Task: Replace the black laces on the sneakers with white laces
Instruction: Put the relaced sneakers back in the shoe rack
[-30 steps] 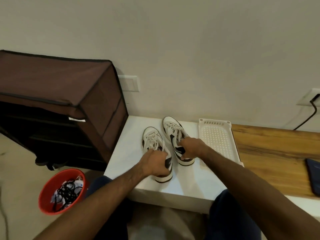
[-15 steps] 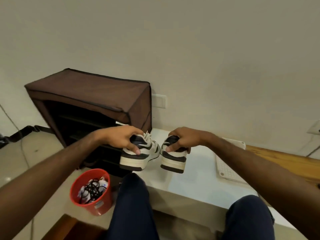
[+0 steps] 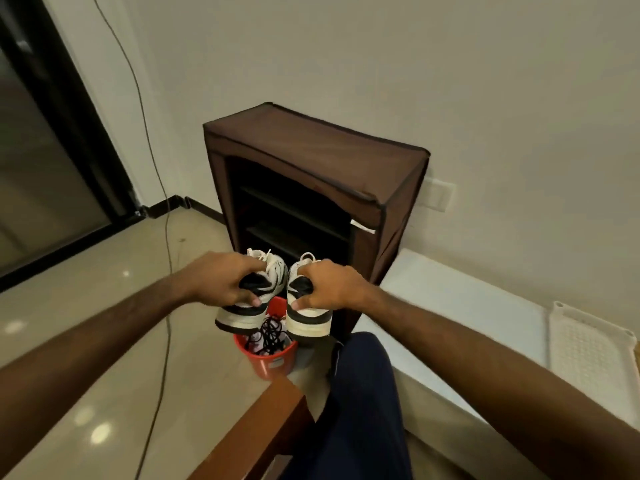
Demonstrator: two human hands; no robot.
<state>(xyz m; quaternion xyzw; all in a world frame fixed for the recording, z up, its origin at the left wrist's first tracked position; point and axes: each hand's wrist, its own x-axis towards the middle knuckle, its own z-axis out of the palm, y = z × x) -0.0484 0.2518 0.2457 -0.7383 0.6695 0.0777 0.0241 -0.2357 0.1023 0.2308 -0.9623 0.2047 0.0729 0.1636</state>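
Both grips clamped, one sneaker in each, held in the air before the shoe rack.

Left hand (image 3: 221, 282) curls over the heel collar of the left sneaker (image 3: 249, 306), thumb against its side; beside it, the right hand (image 3: 329, 289) holds the right sneaker (image 3: 308, 320) the same way, heels toward the camera, white laces (image 3: 266, 259) showing at the tongues. Below and between the two shoes stands a red bucket (image 3: 266, 358) on the floor, with black laces (image 3: 272, 336) heaped inside. Behind stands the brown shoe rack (image 3: 311, 161), open at the front. Further right lie the white tabletop (image 3: 467, 306) and a white tray (image 3: 588, 344) on it.
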